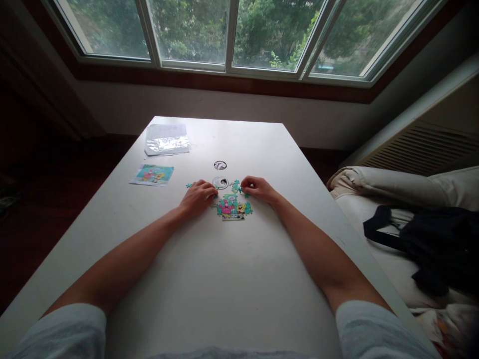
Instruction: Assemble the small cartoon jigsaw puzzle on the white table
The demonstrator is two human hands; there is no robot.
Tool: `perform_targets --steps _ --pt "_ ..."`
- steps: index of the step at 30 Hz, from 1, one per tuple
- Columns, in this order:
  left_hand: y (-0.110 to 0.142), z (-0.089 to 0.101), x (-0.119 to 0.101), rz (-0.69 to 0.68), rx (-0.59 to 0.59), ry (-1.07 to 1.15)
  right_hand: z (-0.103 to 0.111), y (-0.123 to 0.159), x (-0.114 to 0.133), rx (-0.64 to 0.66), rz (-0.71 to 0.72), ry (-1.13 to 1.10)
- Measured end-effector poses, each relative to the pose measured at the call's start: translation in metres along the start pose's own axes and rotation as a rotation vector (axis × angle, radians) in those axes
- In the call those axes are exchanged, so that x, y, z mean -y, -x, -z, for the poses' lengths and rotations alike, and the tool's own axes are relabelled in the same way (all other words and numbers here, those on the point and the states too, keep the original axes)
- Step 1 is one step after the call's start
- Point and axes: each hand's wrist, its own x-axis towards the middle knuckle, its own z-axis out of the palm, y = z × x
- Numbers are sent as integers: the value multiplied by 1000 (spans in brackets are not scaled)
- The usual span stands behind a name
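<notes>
A partly joined jigsaw puzzle point(232, 208) lies flat on the white table, with pink and yellow cartoon figures on a green background. My left hand point(199, 194) rests at its upper left, fingers curled together; whatever is under the fingertips is mostly hidden. At the upper right, my right hand point(259, 188) pinches a small green puzzle piece between thumb and forefinger. Several loose green puzzle pieces point(235, 185) lie between the hands, just above the joined part. Another loose piece point(188, 185) sits left of my left hand.
Beyond the puzzle lie a round tin point(220, 182) and a round, shiny lid-like disc point(220, 165). A printed picture sheet point(153, 175) and a clear plastic sleeve with papers point(167, 139) are at the table's far left. A sofa point(359, 204) holding a dark bag point(441, 239) stands to the right.
</notes>
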Motion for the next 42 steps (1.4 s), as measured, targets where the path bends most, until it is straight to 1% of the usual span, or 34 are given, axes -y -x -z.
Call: perform_targets --steps 5,7,8,10,13,14,15,16,18,20,24,27,33,39,42 --pt "0 1 2 -31 17 -97 3 -1 -2 49 -11 -3" --pt "0 2 3 -24 14 -104 3 0 -2 37 -3 33" --pt "0 2 3 -21 15 -104 3 0 -2 9 5 57" --pt "0 3 3 -14 16 -98 5 0 -4 -107 17 110" --pt "0 5 2 -8 19 -82 12 0 -11 -354 -3 196" --pt "0 5 2 -5 18 -78 15 0 -15 -416 -21 225" --pt "0 5 1 -2 18 -74 18 -1 -19 -458 -41 254" --pt "1 5 1 1 18 -70 21 -1 -23 -464 -60 283" --pt "1 4 2 9 14 -65 25 -2 -28 -427 -72 330" --pt "1 4 3 15 9 -62 26 -2 -29 -361 -34 381" --pt "0 3 6 41 -5 -62 23 0 -24 -251 60 466" --pt "0 3 7 56 -10 -56 22 0 -22 -219 71 483" --pt "0 3 6 76 -26 -42 22 -2 -19 -126 73 482" --pt "0 3 5 78 -28 -33 15 -2 -11 -22 173 408" --pt "0 3 5 85 -18 -31 18 -2 -10 2 154 381"
